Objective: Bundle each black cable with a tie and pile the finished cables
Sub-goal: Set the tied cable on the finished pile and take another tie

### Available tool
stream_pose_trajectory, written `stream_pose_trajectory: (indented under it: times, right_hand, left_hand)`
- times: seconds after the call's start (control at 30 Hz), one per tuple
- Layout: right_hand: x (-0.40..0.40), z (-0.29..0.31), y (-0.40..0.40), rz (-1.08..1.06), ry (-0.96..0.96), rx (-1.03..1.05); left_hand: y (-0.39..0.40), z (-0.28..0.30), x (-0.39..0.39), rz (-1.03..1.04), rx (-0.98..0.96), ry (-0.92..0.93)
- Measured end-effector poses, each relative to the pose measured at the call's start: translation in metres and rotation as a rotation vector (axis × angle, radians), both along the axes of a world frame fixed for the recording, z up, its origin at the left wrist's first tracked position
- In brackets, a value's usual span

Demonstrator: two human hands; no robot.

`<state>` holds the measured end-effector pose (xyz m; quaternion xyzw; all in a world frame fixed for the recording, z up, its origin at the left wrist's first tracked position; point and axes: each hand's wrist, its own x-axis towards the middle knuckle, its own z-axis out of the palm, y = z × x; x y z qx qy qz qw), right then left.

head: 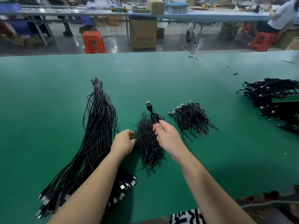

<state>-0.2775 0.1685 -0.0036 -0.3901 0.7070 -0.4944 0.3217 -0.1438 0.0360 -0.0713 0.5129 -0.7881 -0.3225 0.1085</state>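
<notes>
Long cables (95, 136): a thick sheaf of straight black cables lies on the left of the green table (48, 94), bound near its far tip by a pale band, its plugs fanned out at the near edge under the left forearm
Left hand (123, 142): hovers between the sheaf and the heap of ties, fingers curled with their tips at the heap's left edge; whether they pinch a tie cannot be told
Ties (148, 143): a loose heap of short thin black strands in the middle of the table, between the two hands
Held cable (152, 114): a folded black cable stands up from the right hand over the far end of the heap, its USB plug (148, 105) pointing away from the person
Right hand (168, 138): raised above the right side of the heap, thumb and fingers closed round the folded cable's lower end
Finished pile (191, 118): a small pile of bundled black cables just right of the tie heap, plugs to its far left, thin tails spreading to the near right
Far pile (275, 101): a larger dark mass of cables at the right edge of the table, well apart from the hands
Background: an orange stool (93, 42) and a cardboard box (143, 35) stand on the floor beyond the table; a seated person (281, 15) is at the top right
</notes>
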Motion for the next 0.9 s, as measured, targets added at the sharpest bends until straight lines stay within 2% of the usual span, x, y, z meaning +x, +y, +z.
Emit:
stream_pose_trajectory:
  times: [0.17,0.27,0.43,0.63,0.9]
  right_hand:
    - [-0.002,0.0,0.003,0.016,0.017,0.021]
    - [-0.005,0.0,0.005,0.014,0.021,0.029]
    - [-0.007,-0.003,0.004,-0.005,0.021,0.034]
    - [-0.001,-0.005,0.0,-0.003,0.018,0.013]
    - [0.008,-0.004,-0.002,0.088,0.029,-0.022]
  left_hand:
    - [0.0,-0.008,-0.004,0.05,-0.007,0.0]
    - [-0.002,-0.005,0.003,0.003,-0.01,-0.051]
    - [-0.007,0.009,0.022,-0.141,-0.131,-0.303]
    - [-0.007,0.017,0.039,-0.182,-0.24,-0.502]
    - [-0.005,0.026,0.053,-0.137,-0.307,-0.529]
